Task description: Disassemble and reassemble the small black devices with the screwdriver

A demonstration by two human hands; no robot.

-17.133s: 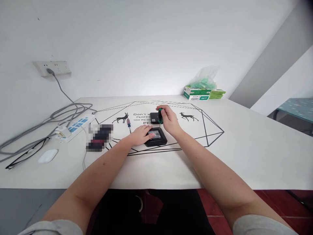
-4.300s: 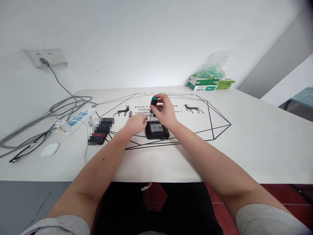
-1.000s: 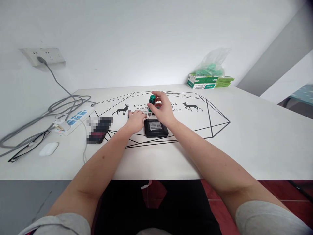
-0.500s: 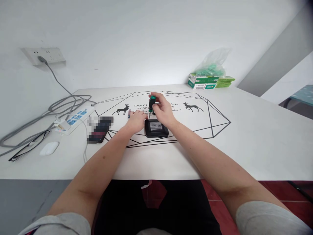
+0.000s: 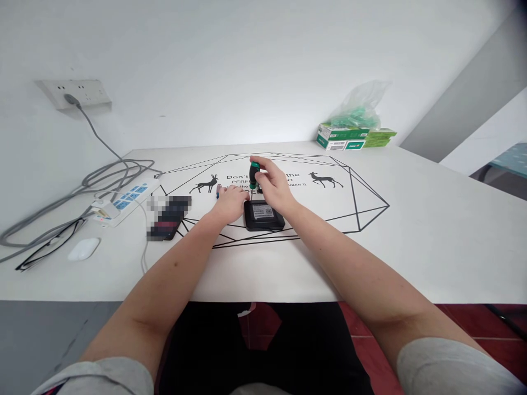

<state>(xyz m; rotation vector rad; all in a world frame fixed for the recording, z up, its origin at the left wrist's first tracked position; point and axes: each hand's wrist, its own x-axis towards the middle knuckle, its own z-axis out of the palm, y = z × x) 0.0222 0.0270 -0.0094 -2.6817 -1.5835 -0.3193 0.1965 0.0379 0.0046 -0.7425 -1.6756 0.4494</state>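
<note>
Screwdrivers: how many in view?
2. A green-handled screwdriver stands upright in the right hand, behind the black box. A second one lies on the table by the left hand, mostly hidden.

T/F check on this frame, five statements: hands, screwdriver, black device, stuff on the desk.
1. The right hand holds a green-and-black-handled screwdriver upright. True.
2. The left hand is raised clear of the white table. False: it rests on the table beside the flat black device with a white label.
3. The black device lies on the red floor. False: it lies on the table, inside the black line drawing.
4. A white power strip with blue sockets lies at the table's left. True.
5. The green boxes sit at the near edge. False: at the far edge, by the wall.
</note>
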